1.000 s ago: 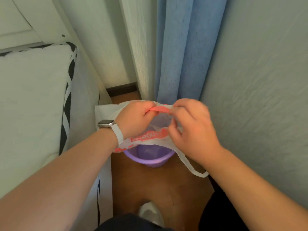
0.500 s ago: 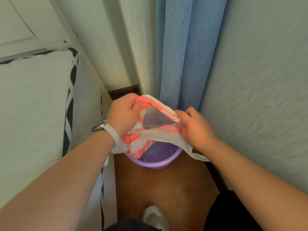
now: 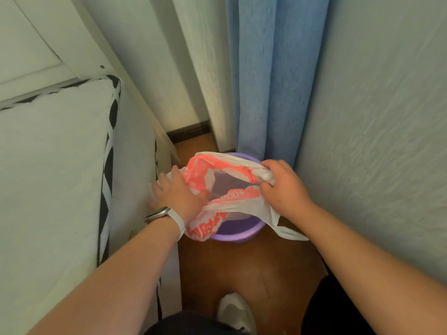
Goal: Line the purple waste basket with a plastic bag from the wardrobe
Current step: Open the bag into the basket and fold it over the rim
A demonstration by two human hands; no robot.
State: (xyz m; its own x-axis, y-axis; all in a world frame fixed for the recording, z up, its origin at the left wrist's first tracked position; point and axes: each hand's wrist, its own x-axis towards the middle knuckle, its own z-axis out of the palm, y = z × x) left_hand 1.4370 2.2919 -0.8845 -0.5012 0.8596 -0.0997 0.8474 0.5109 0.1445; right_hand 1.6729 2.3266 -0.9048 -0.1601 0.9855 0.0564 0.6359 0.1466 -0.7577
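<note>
While the plastic bag (image 3: 232, 197) is held with its mouth spread above the purple waste basket (image 3: 237, 235), its red-printed side is draped over the basket's near-left rim. The bag's right edge is gripped by the curled fingers of the right hand (image 3: 283, 187). The left hand (image 3: 179, 192) is laid on the bag's left side, fingers spread nearly straight, thumb set at the mouth. The basket is stood on the wooden floor (image 3: 254, 269), between the bed (image 3: 48, 165) at left and the wall (image 3: 375, 117) at right, just beside the blue curtain (image 3: 273, 81).
</note>
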